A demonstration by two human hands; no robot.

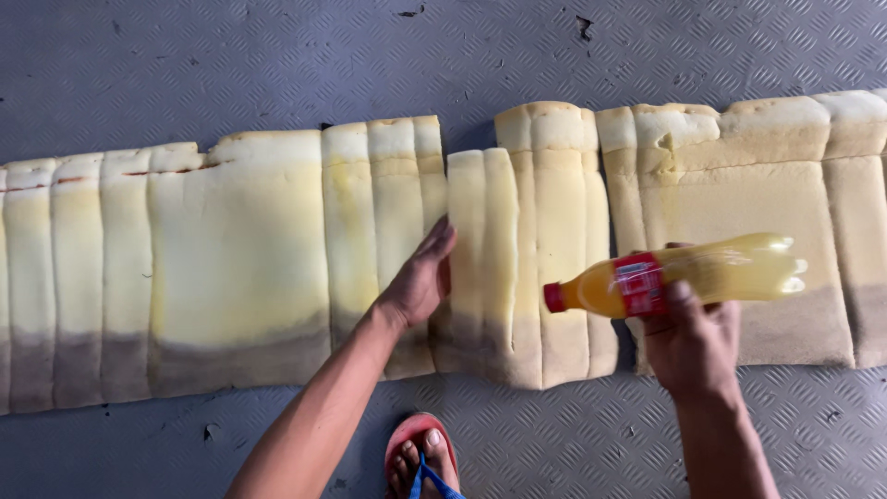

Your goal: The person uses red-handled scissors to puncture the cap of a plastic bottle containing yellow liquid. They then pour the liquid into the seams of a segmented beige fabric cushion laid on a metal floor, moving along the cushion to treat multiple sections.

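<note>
The single camera is sitting on the person's head and is looking almost straight down at the grey patterned metal floor [185, 65], so the foam pieces [240, 268] are running across the frame from left to right. It is staying quite near, because both forearms are entering from the bottom edge and the person's own foot in a red sandal [420, 453] is showing just below. No second view is sharing this scene.
</note>
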